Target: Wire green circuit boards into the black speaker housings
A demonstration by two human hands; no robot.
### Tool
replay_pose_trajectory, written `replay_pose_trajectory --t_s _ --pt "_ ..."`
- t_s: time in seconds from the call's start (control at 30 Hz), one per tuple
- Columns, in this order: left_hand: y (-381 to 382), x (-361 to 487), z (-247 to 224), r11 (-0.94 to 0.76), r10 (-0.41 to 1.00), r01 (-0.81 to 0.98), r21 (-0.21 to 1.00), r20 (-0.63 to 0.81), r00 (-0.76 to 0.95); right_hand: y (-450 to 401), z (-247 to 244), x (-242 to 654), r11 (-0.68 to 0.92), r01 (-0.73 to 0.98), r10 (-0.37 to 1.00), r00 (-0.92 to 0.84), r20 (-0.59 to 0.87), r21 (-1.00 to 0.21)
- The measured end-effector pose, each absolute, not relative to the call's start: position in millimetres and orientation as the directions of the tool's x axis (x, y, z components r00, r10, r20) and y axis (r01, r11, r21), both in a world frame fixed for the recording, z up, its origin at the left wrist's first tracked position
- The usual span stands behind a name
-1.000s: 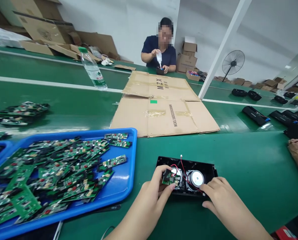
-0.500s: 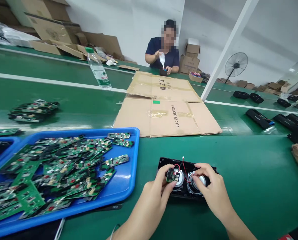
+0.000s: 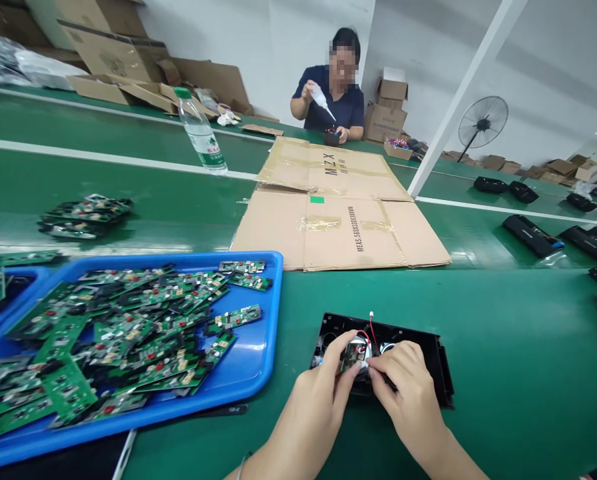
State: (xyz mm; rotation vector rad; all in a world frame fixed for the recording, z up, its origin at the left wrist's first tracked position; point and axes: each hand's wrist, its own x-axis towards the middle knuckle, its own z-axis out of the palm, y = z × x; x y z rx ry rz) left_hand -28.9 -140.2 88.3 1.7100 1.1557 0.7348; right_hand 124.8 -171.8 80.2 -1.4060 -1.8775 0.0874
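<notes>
A black speaker housing (image 3: 439, 367) lies on the green work surface, with two round speaker drivers set in it, partly covered by my hands. Over its left part, my left hand (image 3: 323, 390) pinches a small green circuit board (image 3: 352, 357) between thumb and fingers. Close against the board's right edge, my right hand (image 3: 405, 380) has thumb and forefinger pressed together on a small white wire connector (image 3: 369, 362). Whether the connector sits in the board's socket I cannot tell. Red and black wires (image 3: 373, 328) rise from the housing, and one loose white plug (image 3: 371, 313) stands up behind.
A blue tray (image 3: 273, 320) full of circuit boards stands to the left, with another board pile (image 3: 85, 217) behind. A flattened carton (image 3: 323, 227) lies ahead. Across the table a person (image 3: 328, 100) holds a squeeze bottle. Black housings (image 3: 531, 235) and a water bottle (image 3: 201, 133) stand farther off.
My right hand has moved left with the connector, up to the board in my left hand. The housing's right end now shows. The person opposite has tilted and raised the squeeze bottle.
</notes>
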Motion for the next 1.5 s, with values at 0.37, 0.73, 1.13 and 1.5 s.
replay_pose_trajectory --t_s 0.37,0.73,1.13,1.5 --pt "-139.2 -29.3 86.6 -0.109 0.917 0.301 0.947 -0.021 0.399 -173.3 75.3 124.6 0.383 0.811 0.837 -0.102 0.538 -0.441" --pt "-136.5 -31.0 91.6 -0.285 0.847 0.324 0.902 0.079 0.526 -173.8 76.7 125.8 0.370 0.812 0.861 -0.118 0.494 -0.452" --pt "-135.7 -32.7 91.2 -0.237 0.847 0.263 0.935 0.066 0.527 -170.9 74.1 129.1 0.257 0.810 0.937 -0.075 0.342 -0.527" --pt "-139.4 -26.3 84.4 0.072 0.924 0.190 0.979 -0.137 0.356 -165.2 80.3 144.0 -0.184 0.488 0.980 0.157 -0.121 -0.853"
